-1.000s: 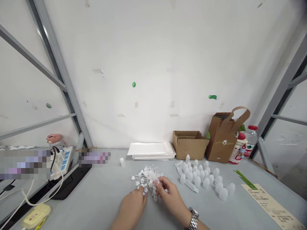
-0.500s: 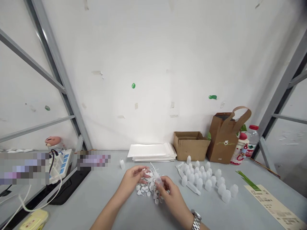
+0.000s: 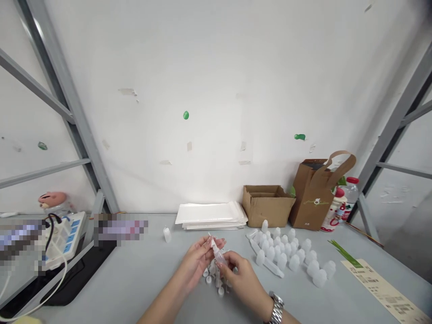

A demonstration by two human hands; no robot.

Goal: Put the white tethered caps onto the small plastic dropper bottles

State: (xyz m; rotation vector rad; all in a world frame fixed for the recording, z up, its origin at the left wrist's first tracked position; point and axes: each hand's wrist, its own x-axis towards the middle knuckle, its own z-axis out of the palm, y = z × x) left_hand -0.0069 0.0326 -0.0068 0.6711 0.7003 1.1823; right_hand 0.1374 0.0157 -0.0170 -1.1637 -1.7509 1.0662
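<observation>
**Small bottle between 2 hands, above the white caps**

Nearest, a silver watch circles the right wrist, low in the view. Just beyond it, the right hand has its grip closed on the translucent body of a small bottle, thumb and fingers pinching the lower part. The left hand has its thumb and fingers at the white tip of that bottle, which tilts up and to the left. The bottle is held over the worktop, above a loose pile of white caps partly hidden by the hands.

To the right, a cluster of small translucent bottles covers a patch of the worktop — most upright, a few lying down. Right of them lie a printed paper strip and green strips, which touch its upper end. On the left are a dark flat object and a white power strip with cables plugged in.

Farther back, 1 small white bottle stands apart, left of a stack of white sheets. Beside the stack sits an open cardboard box, then a brown paper bag and 2 red-topped bottles. Behind everything rises a white wall.
</observation>
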